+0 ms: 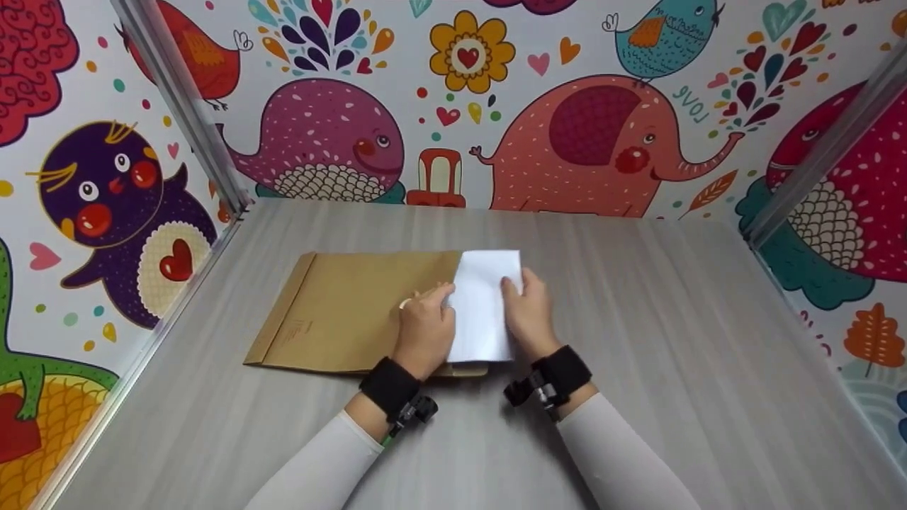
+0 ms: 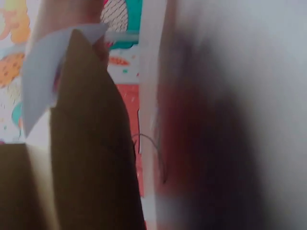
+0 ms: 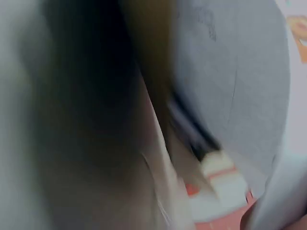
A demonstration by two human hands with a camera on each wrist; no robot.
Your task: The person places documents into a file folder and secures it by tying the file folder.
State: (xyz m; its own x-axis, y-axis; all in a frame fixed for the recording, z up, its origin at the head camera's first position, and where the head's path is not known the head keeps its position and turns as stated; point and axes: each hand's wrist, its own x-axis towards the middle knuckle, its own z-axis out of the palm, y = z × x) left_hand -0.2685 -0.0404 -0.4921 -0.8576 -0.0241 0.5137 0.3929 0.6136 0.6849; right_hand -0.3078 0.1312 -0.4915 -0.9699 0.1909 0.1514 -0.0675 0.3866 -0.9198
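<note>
Brown envelope [image 1: 361, 308], tiny illegible print [image 1: 296, 330]

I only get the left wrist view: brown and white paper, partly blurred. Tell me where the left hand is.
Observer: The left hand is over the brown envelope, beside the white paper sticking out of it.
Operator: Now the right.
Observer: The right hand holds the paper's right edge, thumb on top.
Operator: Report any markings.
Observer: Small print shows toward the envelope's lower left corner; I can't read it.
</note>
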